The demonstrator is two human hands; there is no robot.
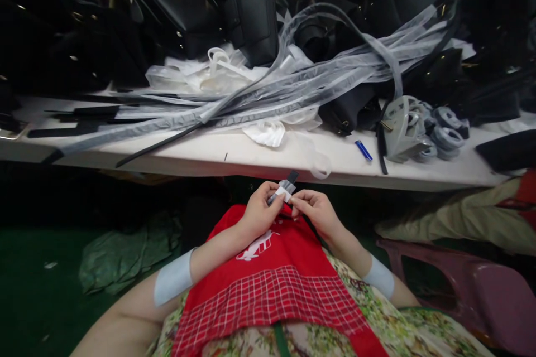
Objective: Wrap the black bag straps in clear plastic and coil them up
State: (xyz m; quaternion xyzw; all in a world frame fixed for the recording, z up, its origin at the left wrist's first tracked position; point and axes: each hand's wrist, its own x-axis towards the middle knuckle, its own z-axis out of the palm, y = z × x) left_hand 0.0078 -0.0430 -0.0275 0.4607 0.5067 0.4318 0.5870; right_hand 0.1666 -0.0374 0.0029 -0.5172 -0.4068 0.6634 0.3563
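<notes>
Just below the table edge, over the red apron point(288, 245), my left hand point(260, 211) is closed around the end of a black strap point(292, 176) in clear plastic film. A white strip point(283, 194), like paper or tape, lies across the film at my left thumb. From the other side my right hand point(316, 209) comes close, thumb and forefinger pinched at the white strip's right edge. Whether the strip is stuck down I cannot tell. Above my hands, a bundle of similar film-wrapped straps point(276, 101) stretches along the table.
Black bags point(247, 5) with gold-coloured fittings crowd the table's point(188, 160) back. White scraps point(201, 73) lie among the straps. At right are a tape dispenser point(396, 131), several tape rolls point(447, 133) and a small blue cylinder point(363, 150). A plum-coloured plastic chair point(494, 301) stands lower right, near another person's leg point(460, 215).
</notes>
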